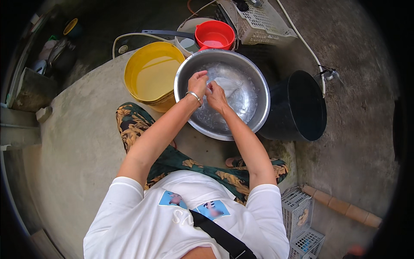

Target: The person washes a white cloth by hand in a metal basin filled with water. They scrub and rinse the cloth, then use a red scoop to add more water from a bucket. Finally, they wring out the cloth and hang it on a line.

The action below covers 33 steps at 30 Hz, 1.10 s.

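Both my hands are over a wide silver metal basin (265, 93) that holds water. My left hand (198, 84), with a silver bangle at its wrist, is closed, its fingers curled together. Close beside it, my right hand (216, 96) is closed too, thumb and fingers pinched. A thin, whitish, see-through piece (226, 85) shows in the basin by my fingertips; its kind is unclear. Whether both hands grip it is hidden by the fingers. The water's surface looks rippled and glinting.
A yellow bucket (155, 71) of water stands left of the basin. Behind are a red dipper (214, 34) and a white bucket (187, 43). A black bucket (307, 105) stands right, near the wall. Plastic crates (265, 21) lie far back, others (297, 209) at lower right.
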{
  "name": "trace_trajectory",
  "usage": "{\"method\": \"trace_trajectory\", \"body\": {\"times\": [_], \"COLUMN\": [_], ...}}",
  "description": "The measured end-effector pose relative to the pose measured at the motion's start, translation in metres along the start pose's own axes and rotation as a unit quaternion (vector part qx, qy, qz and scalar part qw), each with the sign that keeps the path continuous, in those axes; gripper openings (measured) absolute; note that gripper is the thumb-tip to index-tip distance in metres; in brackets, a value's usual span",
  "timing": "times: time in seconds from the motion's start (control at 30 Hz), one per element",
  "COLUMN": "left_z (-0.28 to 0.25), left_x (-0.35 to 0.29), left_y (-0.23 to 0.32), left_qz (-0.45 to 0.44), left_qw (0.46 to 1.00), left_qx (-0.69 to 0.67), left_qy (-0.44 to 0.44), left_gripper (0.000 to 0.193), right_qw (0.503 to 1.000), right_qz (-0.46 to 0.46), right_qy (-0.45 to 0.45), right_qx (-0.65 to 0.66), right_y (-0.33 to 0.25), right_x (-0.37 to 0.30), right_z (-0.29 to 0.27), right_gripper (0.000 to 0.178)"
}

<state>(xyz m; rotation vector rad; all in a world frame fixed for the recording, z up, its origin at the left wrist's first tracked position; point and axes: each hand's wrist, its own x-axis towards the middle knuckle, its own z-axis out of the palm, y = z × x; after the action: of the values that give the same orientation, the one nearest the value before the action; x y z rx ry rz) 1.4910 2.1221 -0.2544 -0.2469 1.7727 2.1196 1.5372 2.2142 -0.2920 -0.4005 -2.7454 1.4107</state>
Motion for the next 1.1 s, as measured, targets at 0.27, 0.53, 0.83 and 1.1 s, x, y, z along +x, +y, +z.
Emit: {"method": "trace_trajectory", "body": {"times": [0.27, 0.53, 0.83, 1.1], "left_z": [-0.015, 0.008, 0.006, 0.004], "left_x": [0.002, -0.022, -0.016, -0.006], "left_y": [0.006, 0.017, 0.013, 0.042], "left_qz": [-0.026, -0.283, -0.188, -0.118], "left_qw": [0.999, 0.923, 0.952, 0.943], "left_qx": [0.035, -0.102, -0.112, -0.081], "left_qy": [-0.018, -0.239, -0.215, -0.301], "left_gripper": [0.033, 0.046, 0.028, 0.039], "right_qw": [0.947, 0.939, 0.928, 0.793], "right_qz": [0.185, 0.098, 0.322, 0.237], "right_qy": [0.234, -0.019, 0.023, 0.032], "right_qx": [-0.119, 0.330, 0.183, 0.560], "right_y": [0.078, -0.008, 0.078, 0.015], "right_x": [0.009, -0.007, 0.011, -0.012], "right_z": [-0.092, -0.080, -0.049, -0.048], "right_gripper": [0.021, 0.018, 0.050, 0.061]}}
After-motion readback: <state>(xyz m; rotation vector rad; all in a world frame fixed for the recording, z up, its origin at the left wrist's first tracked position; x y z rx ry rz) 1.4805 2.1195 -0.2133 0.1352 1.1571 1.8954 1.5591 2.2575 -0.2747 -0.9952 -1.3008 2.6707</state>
